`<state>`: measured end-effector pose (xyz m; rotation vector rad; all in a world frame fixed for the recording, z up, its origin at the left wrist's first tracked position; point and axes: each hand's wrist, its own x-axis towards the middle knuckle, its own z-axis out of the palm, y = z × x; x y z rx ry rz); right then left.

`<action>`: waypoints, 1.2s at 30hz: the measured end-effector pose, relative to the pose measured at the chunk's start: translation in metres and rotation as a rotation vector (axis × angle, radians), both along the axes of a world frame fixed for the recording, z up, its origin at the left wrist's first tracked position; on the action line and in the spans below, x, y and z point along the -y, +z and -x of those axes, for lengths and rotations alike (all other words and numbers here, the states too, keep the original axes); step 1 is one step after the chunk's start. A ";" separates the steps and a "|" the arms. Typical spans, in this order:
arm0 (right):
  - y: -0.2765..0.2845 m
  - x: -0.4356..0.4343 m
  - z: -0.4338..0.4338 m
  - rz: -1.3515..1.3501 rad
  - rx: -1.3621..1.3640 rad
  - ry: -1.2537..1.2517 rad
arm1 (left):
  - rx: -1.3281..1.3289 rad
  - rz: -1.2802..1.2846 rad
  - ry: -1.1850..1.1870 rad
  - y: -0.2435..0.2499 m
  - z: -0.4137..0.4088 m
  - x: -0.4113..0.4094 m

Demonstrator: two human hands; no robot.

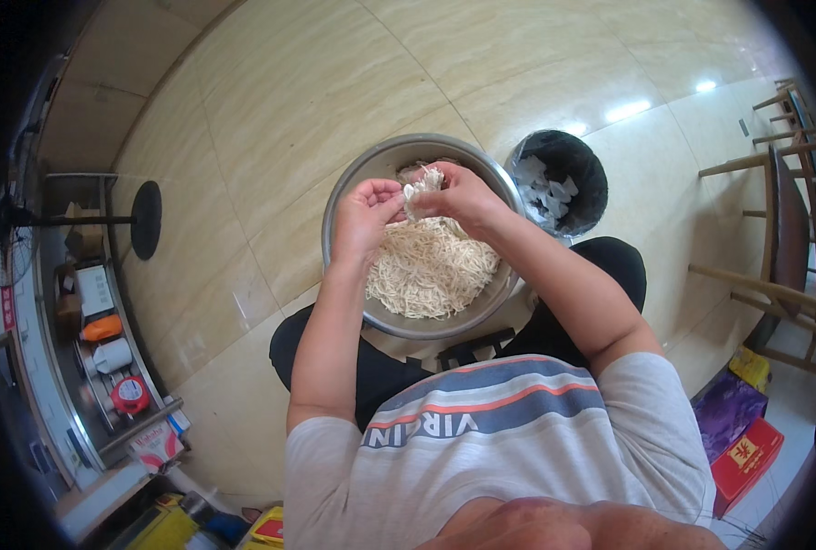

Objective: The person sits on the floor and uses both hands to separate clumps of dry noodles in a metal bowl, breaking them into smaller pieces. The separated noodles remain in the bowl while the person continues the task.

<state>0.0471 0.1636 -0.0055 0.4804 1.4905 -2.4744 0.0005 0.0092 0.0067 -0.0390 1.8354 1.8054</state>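
Observation:
A large round metal basin (342,206) stands between my knees. Pale, thin shreds of food (435,275) are heaped in its near half, and darker pieces show at its far side. Over the basin, my right hand (466,196) grips a whitish, stringy clump (425,184) between thumb and fingers. Thumb and fingertips of my left hand (370,210) pinch the left edge of that same clump. What exactly the clump is, I cannot tell.
A lined black bin (590,185) with white scraps stands right of the basin. Wooden chairs (782,227) are at the far right. A red box (748,460) lies at lower right. On the left are a standing fan's base (146,220) and a shelf with bottles (112,356).

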 end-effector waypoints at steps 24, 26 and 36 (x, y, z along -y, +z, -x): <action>0.001 -0.002 0.004 -0.030 -0.067 -0.085 | -0.062 -0.148 0.186 0.001 0.002 0.001; -0.001 -0.004 0.004 0.006 -0.078 -0.099 | -0.028 -0.156 0.171 0.004 0.004 0.003; 0.008 -0.002 0.001 -0.010 -0.080 -0.107 | -0.073 -0.177 0.148 0.001 -0.002 -0.002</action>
